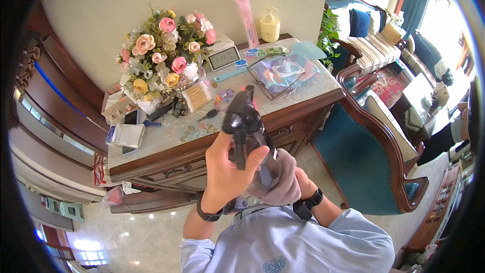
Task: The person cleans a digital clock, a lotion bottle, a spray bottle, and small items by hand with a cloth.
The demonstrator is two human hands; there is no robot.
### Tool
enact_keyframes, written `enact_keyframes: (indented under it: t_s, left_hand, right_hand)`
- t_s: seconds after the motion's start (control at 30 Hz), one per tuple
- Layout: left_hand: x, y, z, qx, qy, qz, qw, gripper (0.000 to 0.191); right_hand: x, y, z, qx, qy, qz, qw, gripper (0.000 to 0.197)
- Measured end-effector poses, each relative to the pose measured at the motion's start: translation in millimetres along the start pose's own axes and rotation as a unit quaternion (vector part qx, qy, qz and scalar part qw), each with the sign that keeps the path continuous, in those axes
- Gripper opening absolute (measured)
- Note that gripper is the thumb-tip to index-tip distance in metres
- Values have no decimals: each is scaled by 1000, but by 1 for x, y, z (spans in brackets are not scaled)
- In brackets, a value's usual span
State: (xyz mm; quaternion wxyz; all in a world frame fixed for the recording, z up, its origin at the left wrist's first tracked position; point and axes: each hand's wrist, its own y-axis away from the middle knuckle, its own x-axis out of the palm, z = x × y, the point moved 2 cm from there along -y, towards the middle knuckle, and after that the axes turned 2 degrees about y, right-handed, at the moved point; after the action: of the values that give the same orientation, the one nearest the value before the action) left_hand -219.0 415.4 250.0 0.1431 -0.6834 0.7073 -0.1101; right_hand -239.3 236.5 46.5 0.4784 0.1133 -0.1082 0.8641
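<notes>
My left hand (pixel 223 172) grips a dark translucent spray bottle (pixel 242 115) around its neck and trigger, holding it upright in front of my chest. A greyish-pink cloth (pixel 284 182) wraps the lower part of the bottle. My right hand (pixel 304 182) holds that cloth against the bottle's far side, and most of its fingers are hidden behind the fabric. Just beyond the bottle is the front edge of a wooden sideboard (pixel 303 106) with a pale patterned cover (pixel 166 136). A dark hairbrush (pixel 208 115) and a pack of cotton swabs (pixel 197 96) lie near the spray head.
On the sideboard are artificial flowers (pixel 166 53), a digital clock (pixel 223 58), a pump bottle (pixel 269 26), a glossy wipes packet (pixel 284 70), glasses (pixel 261 83) and a tissue pack (pixel 129 135). A blue upholstered chair (pixel 356 159) with a carved wooden frame stands close on the right.
</notes>
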Motion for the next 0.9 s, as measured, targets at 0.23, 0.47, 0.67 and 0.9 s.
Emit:
enact_keyframes:
  t_s: [0.23, 0.47, 0.67, 0.9]
  left_hand:
    - [2, 2, -18, 175, -165, -65, 968, 43]
    - [7, 8, -43, 122, -151, -217, 957, 47]
    - [27, -15, -93, 168, -134, -217, 952, 62]
    - [68, -93, -126, 155, -155, -203, 954, 51]
  right_hand:
    - [9, -26, 37, 76, -262, 83, 959, 46]
    - [17, -34, 62, 145, -262, 150, 942, 54]
    - [-20, -34, 105, 58, -225, 132, 964, 45]
    - [-89, -20, 132, -67, -81, -12, 994, 26]
